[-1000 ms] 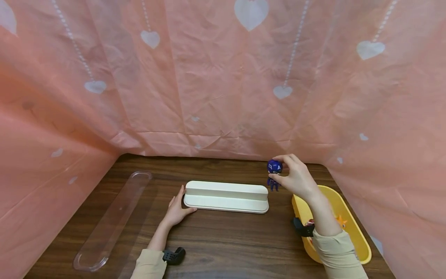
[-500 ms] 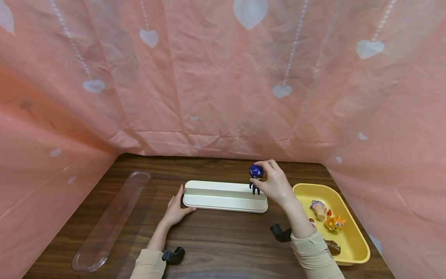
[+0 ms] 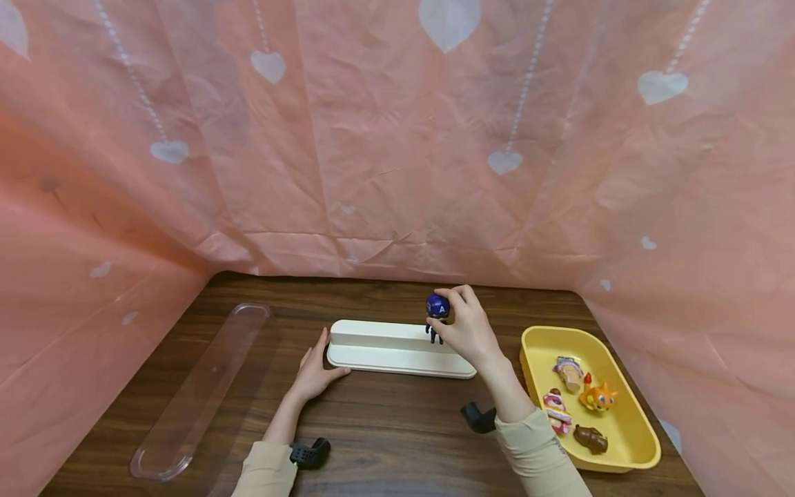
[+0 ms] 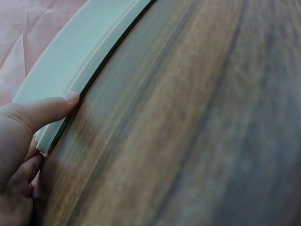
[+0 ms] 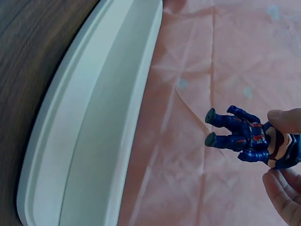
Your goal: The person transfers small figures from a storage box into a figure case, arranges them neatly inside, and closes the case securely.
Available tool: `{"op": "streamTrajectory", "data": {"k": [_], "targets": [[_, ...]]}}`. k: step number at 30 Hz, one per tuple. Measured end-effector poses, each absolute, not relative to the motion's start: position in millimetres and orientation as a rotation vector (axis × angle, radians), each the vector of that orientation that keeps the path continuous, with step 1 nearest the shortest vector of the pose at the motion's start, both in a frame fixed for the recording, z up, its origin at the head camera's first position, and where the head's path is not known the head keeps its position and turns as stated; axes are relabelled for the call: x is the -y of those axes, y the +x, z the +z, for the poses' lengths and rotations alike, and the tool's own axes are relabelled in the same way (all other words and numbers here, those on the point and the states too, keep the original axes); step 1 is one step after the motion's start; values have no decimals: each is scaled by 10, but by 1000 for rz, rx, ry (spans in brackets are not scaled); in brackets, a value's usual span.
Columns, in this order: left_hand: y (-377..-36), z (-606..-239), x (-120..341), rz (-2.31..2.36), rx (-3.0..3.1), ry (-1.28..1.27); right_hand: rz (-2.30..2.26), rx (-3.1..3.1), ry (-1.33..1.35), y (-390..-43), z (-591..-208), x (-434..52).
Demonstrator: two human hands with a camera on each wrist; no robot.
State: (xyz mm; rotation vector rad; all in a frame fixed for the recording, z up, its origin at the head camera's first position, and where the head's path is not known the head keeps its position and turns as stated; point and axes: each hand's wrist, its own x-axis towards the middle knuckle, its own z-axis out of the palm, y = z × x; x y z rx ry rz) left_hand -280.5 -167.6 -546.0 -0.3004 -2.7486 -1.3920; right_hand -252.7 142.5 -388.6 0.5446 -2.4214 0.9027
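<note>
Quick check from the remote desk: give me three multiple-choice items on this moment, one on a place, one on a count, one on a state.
1. Where is the blue figure?
A. in the yellow tray
B. held above the white stepped stand
C. lying on the clear lid

2. How many toys lie in the yellow tray?
A. two
B. four
C. six

3. What is the left hand doing?
A. resting against the end of the white stepped stand
B. gripping the clear lid
C. holding a toy

Answers: 1 B, the right hand pinches its head over the stand. 2 B, four small figures show there. 3 A, its thumb touches the stand's edge.
</note>
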Motion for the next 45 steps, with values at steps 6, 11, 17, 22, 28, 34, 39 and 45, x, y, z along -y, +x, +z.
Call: {"op": "streamTrajectory", "data": {"k": [6,11,17,22,28,34,39,45], "targets": [[-2822,-5458,1673,-1383,2755,-295,903,2303,570,-2575,-3989,-1257],[-2800,-5441,1689,-1391,2744,-289,942,2262,579,-2584,-4052,-1077],[-2791,-5424,1703,-1398,2733,-286,951,2250,601,-2600,-4142,-881],[-2797,-5430,1694,-1404,2734,-284,955,2235,632,-2627,-4246,-737],[-2793,-5450,1680,-1376,2731,-290,954,2249,628,-2633,-4364,-578],[-2777,-5462,1677,-1385,2718,-297,931,2246,623,-2637,-4432,-463],[-2784,-5467,1681,-1405,2729,-287,935,2258,635,-2639,-4459,-385],[-2802,-5470,1671,-1398,2732,-300,944,2303,649,-2646,-4478,-302]]}}
